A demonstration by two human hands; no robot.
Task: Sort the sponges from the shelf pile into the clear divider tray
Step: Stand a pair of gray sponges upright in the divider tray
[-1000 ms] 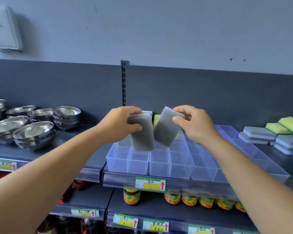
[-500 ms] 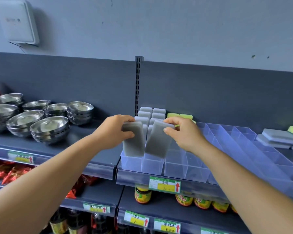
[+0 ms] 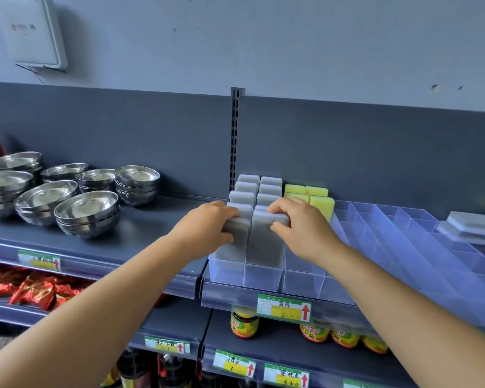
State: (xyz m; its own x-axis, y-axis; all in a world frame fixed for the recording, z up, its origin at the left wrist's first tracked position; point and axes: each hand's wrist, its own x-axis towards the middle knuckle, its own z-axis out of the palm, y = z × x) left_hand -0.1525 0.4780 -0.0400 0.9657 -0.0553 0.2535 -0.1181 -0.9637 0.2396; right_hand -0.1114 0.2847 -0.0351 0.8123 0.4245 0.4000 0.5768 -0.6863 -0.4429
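Tray (image 3: 303,284): grey sponges were stood upright in left columns, yellow sponges (image 3: 321,203) behind.
Left hand (image 3: 207,231): fingers were clamped on left grey sponge (image 3: 233,247).
Right hand (image 3: 300,231): fingers were clamped on right grey sponge (image 3: 263,247).

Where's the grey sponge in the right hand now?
Head view, centre: the grey rectangular sponge stands upright in the clear plastic divider tray, second column from the left, gripped by the right hand, beside the left hand's sponge.

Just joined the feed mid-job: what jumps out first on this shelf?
Two bare hands at centre, the left hand and right hand, each pressing a grey sponge upright into the front-left slots of the clear divider tray. Behind them stand rows of grey sponges and a few yellow sponges. Stacked steel bowls shine on the shelf to the left.
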